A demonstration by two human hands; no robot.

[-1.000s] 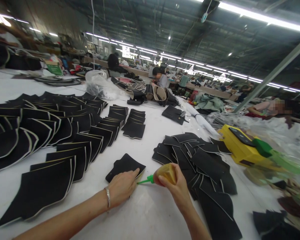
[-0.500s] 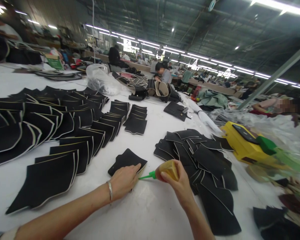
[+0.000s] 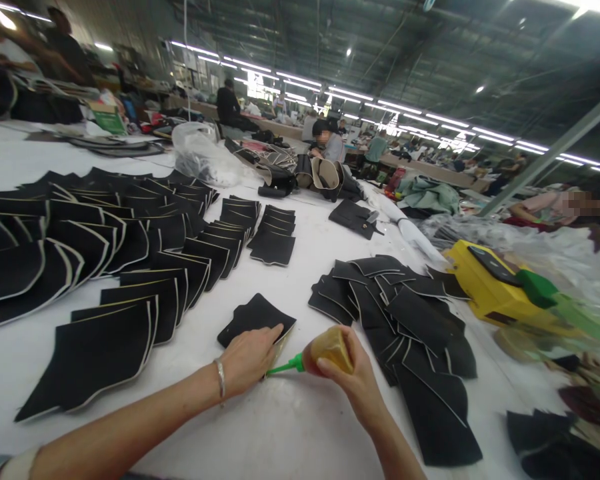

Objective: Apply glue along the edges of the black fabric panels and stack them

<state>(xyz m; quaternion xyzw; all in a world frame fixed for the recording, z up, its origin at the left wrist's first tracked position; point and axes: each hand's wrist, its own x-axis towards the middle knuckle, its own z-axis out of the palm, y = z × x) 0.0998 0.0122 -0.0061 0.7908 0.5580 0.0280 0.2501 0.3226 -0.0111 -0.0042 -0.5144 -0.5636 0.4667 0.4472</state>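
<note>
My left hand (image 3: 251,359), with a bangle at the wrist, holds a black leather piece (image 3: 257,317) against the table. Its index finger lies stretched along the piece's right side; the thumb is hidden. A narrow pale strip shows along the edge beside the fingers. In my right hand (image 3: 359,373), fingers wrapped around it, is a squeeze bottle (image 3: 330,351) of amber liquid, probably glue, tilted to the left. Its thin green nozzle (image 3: 286,366) reaches the near edge of the piece, just below my left fingers.
Overlapping rows of black pieces (image 3: 105,343) cover the left side of the white table (image 3: 300,427). A loose pile of similar pieces (image 3: 420,320) lies right of the bottle. Beyond it stand a yellow box (image 3: 485,287) and clear plastic sheeting (image 3: 545,247). Several people work farther back.
My right hand has shifted the bottle slightly left and down, so the nozzle tip has moved along the edge toward me. My left hand stays on the leather piece.
</note>
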